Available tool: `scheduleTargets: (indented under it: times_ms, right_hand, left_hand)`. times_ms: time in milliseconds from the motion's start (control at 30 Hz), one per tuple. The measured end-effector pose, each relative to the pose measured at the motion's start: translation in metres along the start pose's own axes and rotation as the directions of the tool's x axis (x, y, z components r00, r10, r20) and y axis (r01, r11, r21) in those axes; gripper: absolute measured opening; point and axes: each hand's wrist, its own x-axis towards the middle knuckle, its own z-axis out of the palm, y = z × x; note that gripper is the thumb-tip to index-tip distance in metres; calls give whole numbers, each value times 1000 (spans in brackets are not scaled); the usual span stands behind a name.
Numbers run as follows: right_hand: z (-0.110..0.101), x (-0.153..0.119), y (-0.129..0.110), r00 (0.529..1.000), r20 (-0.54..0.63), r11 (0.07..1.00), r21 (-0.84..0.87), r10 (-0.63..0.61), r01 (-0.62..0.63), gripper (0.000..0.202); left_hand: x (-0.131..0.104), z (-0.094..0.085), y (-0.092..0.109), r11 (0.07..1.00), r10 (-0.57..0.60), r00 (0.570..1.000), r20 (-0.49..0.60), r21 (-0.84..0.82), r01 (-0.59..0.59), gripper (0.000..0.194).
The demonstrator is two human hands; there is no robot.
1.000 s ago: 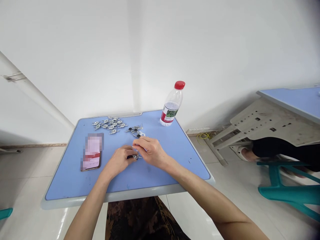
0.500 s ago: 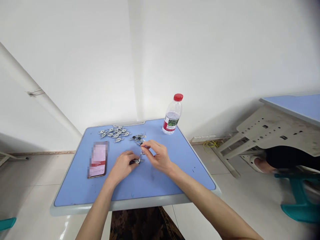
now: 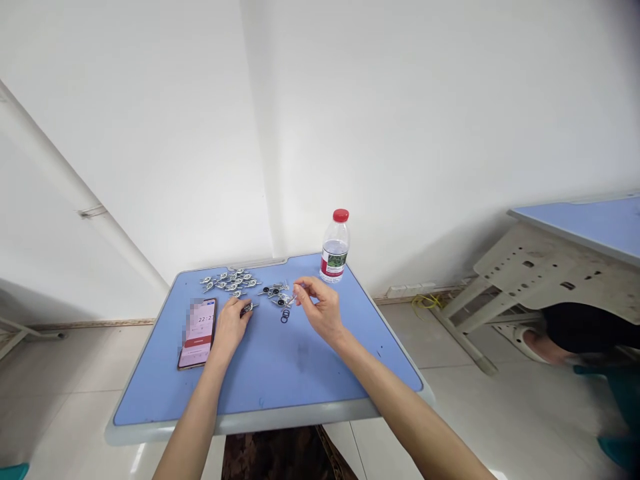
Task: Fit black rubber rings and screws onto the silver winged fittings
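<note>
Nearer the phone [image 3: 200, 343] than half a second ago, my left hand [image 3: 231, 327] has shifted over, fingers curled around a small metal part [image 3: 247, 309] just right of the phone. Well right of the phone, my right hand [image 3: 323, 310] has thumb and forefinger nearly meeting; I cannot tell whether they pinch anything. Metal pieces [image 3: 234, 281] lie beyond the phone on the counter [image 3: 275, 380].

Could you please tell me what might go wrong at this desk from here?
The small black rings lie loose near the right hand and might scatter if brushed. The left hand is close beside the smartphone and could nudge it. The water bottle stands near the far edge of the desk and might topple if bumped.
</note>
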Motion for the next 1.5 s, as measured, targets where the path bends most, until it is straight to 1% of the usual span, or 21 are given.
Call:
scheduleTargets:
  times_ms: [100,167,267,300,333,367,433,467,500,667,767,867,1000,1067,1167,1267,1367,1433,1500]
  right_hand:
    - [0,0,1,1000,12,1000,7,-10,10,13]
    - [0,0,1,1000,9,1000,9,-12,12,13]
    - [0,0,2,1000,6,1000,5,-6,6,13]
    - [-1,0,2,1000,9,1000,-2,-7,7,13]
    - [-1,0,3,1000,14,1000,-10,-11,12,13]
    - [-1,0,3,1000,22,1000,-20,-17,18,13]
    - [-1,0,3,999,35,999,-35,-28,29,13]
    - [-1,0,3,999,38,999,-39,-30,32,12]
    - [-1,0,3,999,40,999,-43,-31,33,12]
    - [-1,0,4,999,47,998,-63,-15,18,14]
    - [-1,0,4,999,52,997,-79,-10,14,14]
    - [-2,0,2,999,52,997,-79,-11,15,13]
    - [-3,1,0,999,42,998,-63,-3,6,13]
    - [-4,2,0,999,40,998,-61,8,-5,14]
    - [-3,2,1,999,42,998,-66,16,-13,15]
    - [-3,1,1,999,49,998,-64,17,-14,15]
    - [-3,1,2,998,57,999,-52,18,-15,16]
    - [-3,1,2,998,56,999,-46,16,-13,15]
    - [-3,0,2,999,54,999,-43,8,-5,15]
  left_hand:
    - [-1,1,-1,1000,-12,1000,-28,-21,11,34]
    - [-5,0,0,999,-28,997,-71,-46,25,38]
    - [-13,-5,3,997,-47,985,-166,-63,37,31]
    - [-15,-6,5,998,-30,985,-168,-62,20,28]
    - [-17,-7,7,997,3,990,-141,-71,-13,27]
    - [-19,-7,9,995,50,995,-87,-86,-57,27]
    - [-19,-5,11,986,129,992,19,-106,-126,30]
    - [-18,-3,11,984,152,987,52,-102,-146,32]
    - [-17,-1,10,984,160,985,62,-86,-154,33]
    - [-9,12,-4,989,143,990,18,35,-143,38]
    - [-7,19,-10,987,153,988,25,47,-154,41]
    - [-7,23,-11,988,149,989,16,38,-149,41]
    - [-6,20,-3,987,155,988,-17,42,-154,44]
    - [-1,16,4,979,199,980,5,47,-199,46]
    - [14,13,16,958,270,960,69,79,-275,52]
    - [33,18,24,959,256,963,89,105,-264,48]
    - [47,26,26,965,225,970,95,112,-235,40]
    - [51,29,24,972,195,977,82,116,-204,34]
    - [50,29,22,977,170,983,67,117,-177,30]
